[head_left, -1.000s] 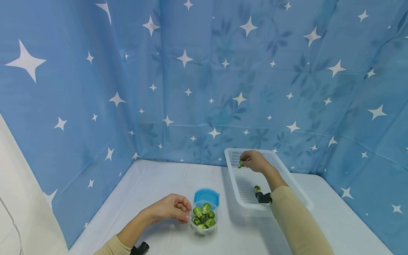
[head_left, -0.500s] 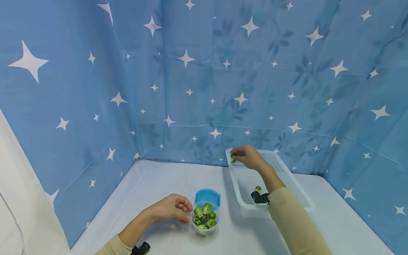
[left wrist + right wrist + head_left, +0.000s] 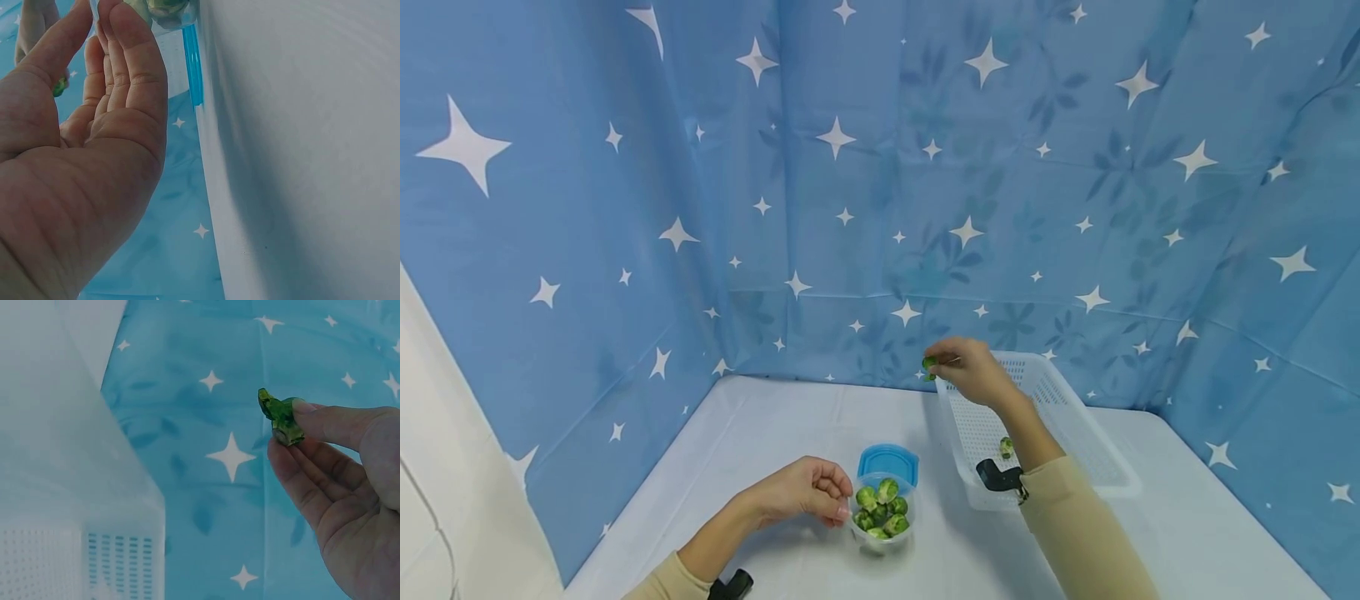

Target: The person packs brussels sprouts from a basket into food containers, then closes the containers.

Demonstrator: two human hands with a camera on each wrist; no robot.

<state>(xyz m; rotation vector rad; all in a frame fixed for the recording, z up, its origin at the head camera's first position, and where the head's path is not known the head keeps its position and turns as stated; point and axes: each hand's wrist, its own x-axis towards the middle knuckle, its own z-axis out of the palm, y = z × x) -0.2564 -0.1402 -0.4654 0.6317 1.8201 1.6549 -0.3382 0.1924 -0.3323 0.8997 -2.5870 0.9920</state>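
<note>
A small clear plastic container (image 3: pixel 883 546) holding several Brussels sprouts (image 3: pixel 880 508) stands near the front of the table, its blue lid (image 3: pixel 889 463) right behind it. My left hand (image 3: pixel 808 492) pinches the left side of its rim between thumb and fingers. Over the far left corner of the white perforated basket (image 3: pixel 958 467), my right hand (image 3: pixel 970 371) holds a Brussels sprout (image 3: pixel 284 419) between thumb and fingertips, a leaf sticking out from it. Another sprout (image 3: pixel 1006 447) lies inside the basket, under the right forearm.
The white-covered table (image 3: pixel 805 417) ends at a blue curtain (image 3: pixel 865 250) with white stars, which also hangs along the left and right. Black wrist-camera mounts (image 3: pixel 1000 477) stick out below both wrists.
My right hand has moved left with the sprout, from above the basket's inside to its far left corner. The left hand and the container have stayed in place.
</note>
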